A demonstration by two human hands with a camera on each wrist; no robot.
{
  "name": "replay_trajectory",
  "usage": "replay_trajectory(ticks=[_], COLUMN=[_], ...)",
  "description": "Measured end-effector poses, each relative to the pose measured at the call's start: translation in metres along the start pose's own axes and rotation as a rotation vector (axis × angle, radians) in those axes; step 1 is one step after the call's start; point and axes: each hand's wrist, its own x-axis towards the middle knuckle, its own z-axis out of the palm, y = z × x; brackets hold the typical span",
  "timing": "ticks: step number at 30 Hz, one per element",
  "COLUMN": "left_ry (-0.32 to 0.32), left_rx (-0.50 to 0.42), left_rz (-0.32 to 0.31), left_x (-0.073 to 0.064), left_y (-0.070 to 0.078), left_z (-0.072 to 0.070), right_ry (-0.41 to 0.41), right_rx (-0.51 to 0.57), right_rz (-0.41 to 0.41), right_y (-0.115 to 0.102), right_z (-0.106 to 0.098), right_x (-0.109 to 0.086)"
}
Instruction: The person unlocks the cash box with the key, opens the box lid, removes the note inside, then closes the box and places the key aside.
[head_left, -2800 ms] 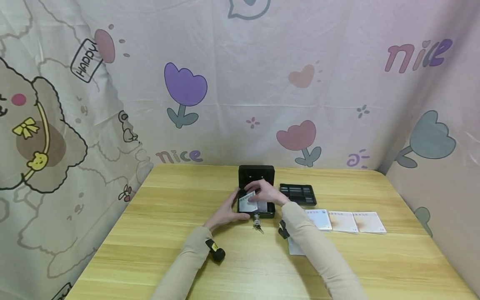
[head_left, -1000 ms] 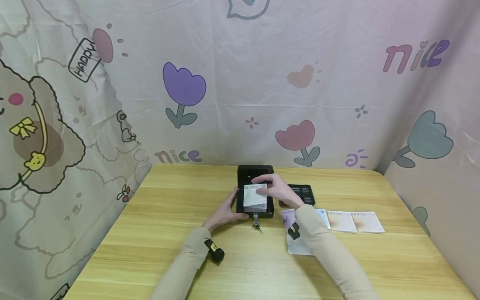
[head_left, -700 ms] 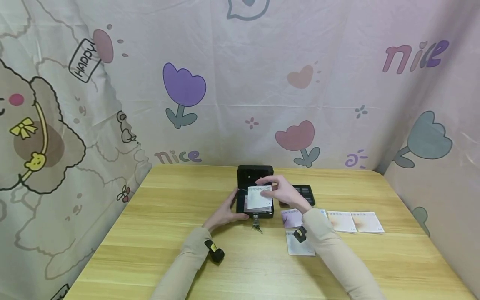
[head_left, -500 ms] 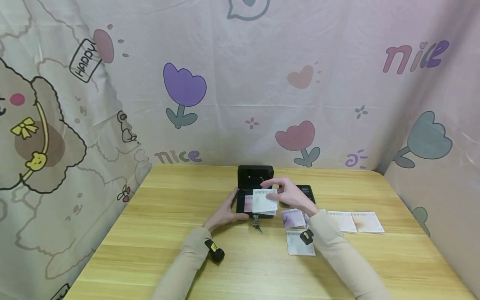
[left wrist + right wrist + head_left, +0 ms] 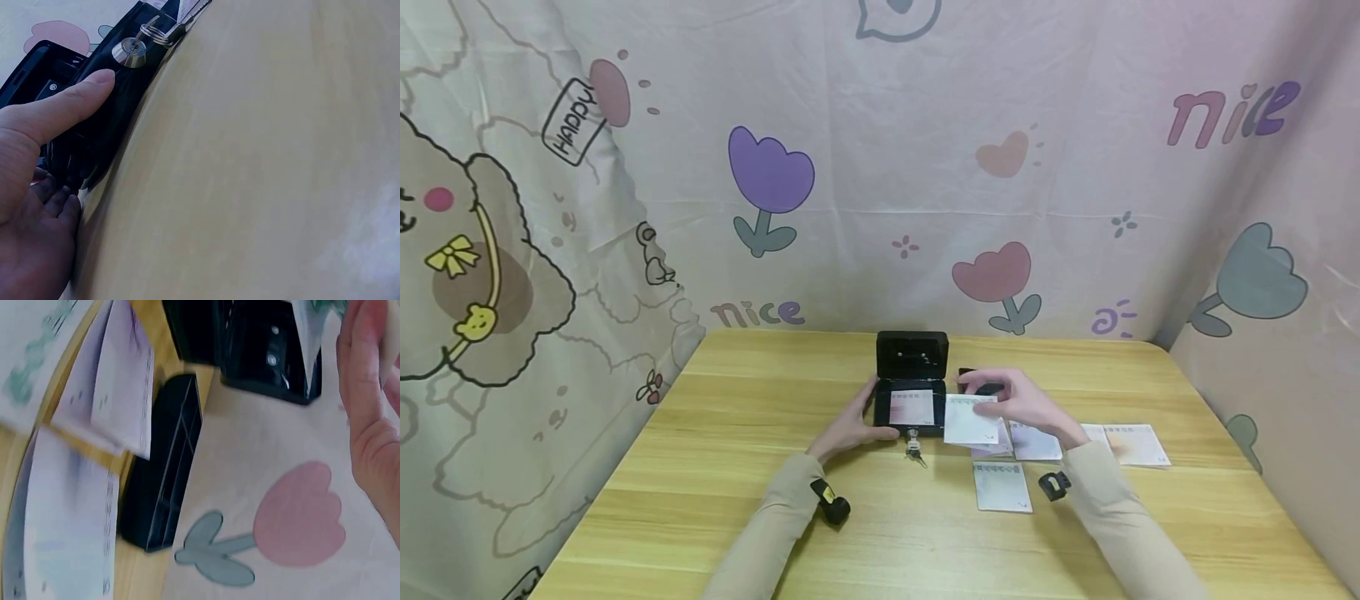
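Observation:
My right hand [image 5: 1028, 407] pinches a pale folded paper note [image 5: 964, 423] with greenish print, just right of the black cash box [image 5: 882, 410]. In the right wrist view the hand [image 5: 370, 394] and part of that note [image 5: 307, 337] show at the upper right. A pinkish paper note [image 5: 912, 407] lies inside the cash box, whose lid is raised. My left hand [image 5: 848, 427] grips the box's left front corner, thumb on its front and fingers at its side. Keys [image 5: 913, 450] hang from the front lock, seen closely as a silver cylinder [image 5: 129, 52].
Behind my right hand sits a black compartment tray [image 5: 161, 481], mostly hidden in the head view. Folded notes lie in a row to the right, including a bluish one [image 5: 1034, 444] and a brownish one [image 5: 1137, 446]. A greenish note [image 5: 1002, 488] lies nearer me.
My right hand has lifted the pale note out of the cash box and carried it rightward, uncovering the pinkish note inside. My left hand stays on the box.

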Motion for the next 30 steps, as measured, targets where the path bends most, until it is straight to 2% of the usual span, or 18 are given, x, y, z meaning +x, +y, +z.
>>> replay_trajectory(ticks=[11,16,21,30], left_ry=[0.001,0.001,0.003,-0.001], left_rx=[0.000,0.006,-0.005,-0.003], left_rz=[-0.010,-0.016,-0.014,-0.014], left_x=[0.000,0.000,0.001,0.001], left_y=[0.001,0.001,0.001,0.000], left_z=[0.000,0.000,0.000,0.000], right_ry=[-0.014,-0.060,-0.093,-0.150], right_rx=[-0.014,0.015,0.014,0.030], right_rz=[-0.009,0.003,-0.030,-0.032], right_y=[0.018,0.027,0.039,0.053], right_z=[-0.025,-0.033,-0.038,-0.045], right_x=[-0.037,-0.052,-0.066,-0.082])
